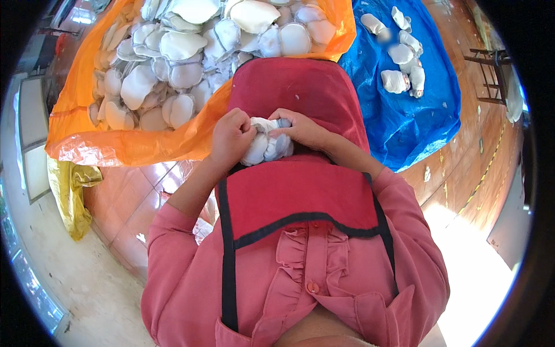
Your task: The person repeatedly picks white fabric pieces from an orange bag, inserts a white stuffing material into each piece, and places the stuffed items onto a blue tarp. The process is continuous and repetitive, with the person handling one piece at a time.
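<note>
Where hands (pixel 232 136) (pixel 302 130) grip, white cloth (pixel 267 149) is hidden.

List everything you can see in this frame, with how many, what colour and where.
Held bundle: one, white with some grey, between the hands
Loose pads: many, too overlapped to count, white, heaped on the orange plastic
Orange plastic: one, orange, upper left
Blue plastic: one, blue, upper right
Finished-looking bundles: about seven, mostly white, on the blue plastic; one spot is blurred
Yellow plastic: one, yellow, left
Framed panels: two, pale, far left
Wooden furniture: one, dark, far right
Tiled floor: reddish-brown, both sides
Apron: one, red with black edging, on the person
Shirt: one, pink, on the person
Left hand: one, bare, at the bundle's left
Right hand: one, bare, at its right
</note>
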Action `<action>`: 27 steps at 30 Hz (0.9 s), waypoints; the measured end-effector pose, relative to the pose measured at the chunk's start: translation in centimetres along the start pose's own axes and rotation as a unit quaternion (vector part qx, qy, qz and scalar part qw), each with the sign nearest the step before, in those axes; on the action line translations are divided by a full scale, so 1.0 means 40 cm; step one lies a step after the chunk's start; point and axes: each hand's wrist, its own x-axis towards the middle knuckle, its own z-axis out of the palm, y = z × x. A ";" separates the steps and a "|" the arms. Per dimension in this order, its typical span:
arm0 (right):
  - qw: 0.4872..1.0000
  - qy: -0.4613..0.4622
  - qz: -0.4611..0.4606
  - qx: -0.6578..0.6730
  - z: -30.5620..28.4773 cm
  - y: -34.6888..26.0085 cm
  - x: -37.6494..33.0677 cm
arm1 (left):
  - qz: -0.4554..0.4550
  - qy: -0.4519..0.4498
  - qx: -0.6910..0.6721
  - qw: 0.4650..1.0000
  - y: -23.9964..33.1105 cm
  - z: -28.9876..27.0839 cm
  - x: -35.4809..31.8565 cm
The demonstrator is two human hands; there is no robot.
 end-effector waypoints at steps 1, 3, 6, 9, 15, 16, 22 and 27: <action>1.000 0.008 -0.008 -0.004 -0.003 0.001 0.001 | -0.002 0.012 0.017 1.000 0.001 0.006 0.006; 0.999 0.034 -0.031 -0.026 -0.002 -0.002 0.004 | -0.055 0.003 -0.015 0.998 0.015 0.015 0.011; 0.977 0.082 -0.120 -0.159 -0.008 -0.011 -0.001 | -0.076 -0.014 -0.032 0.996 0.024 0.017 0.014; 0.896 0.090 -0.221 -0.373 -0.033 -0.063 -0.001 | -0.061 -0.024 -0.009 0.998 0.040 0.019 0.024; 0.896 0.071 -0.103 -0.426 -0.015 -0.133 -0.016 | -0.042 -0.034 0.036 0.998 0.040 0.020 0.036; 0.895 0.068 -0.097 -0.431 -0.011 -0.136 -0.020 | -0.051 -0.038 0.033 0.997 0.045 0.018 0.034; 0.859 0.079 -0.033 -0.505 0.015 -0.143 -0.025 | -0.101 -0.030 0.027 0.994 0.065 0.030 0.032; 0.850 0.087 -0.043 -0.518 0.017 -0.133 -0.032 | -0.062 -0.107 -0.004 0.992 0.066 0.012 0.038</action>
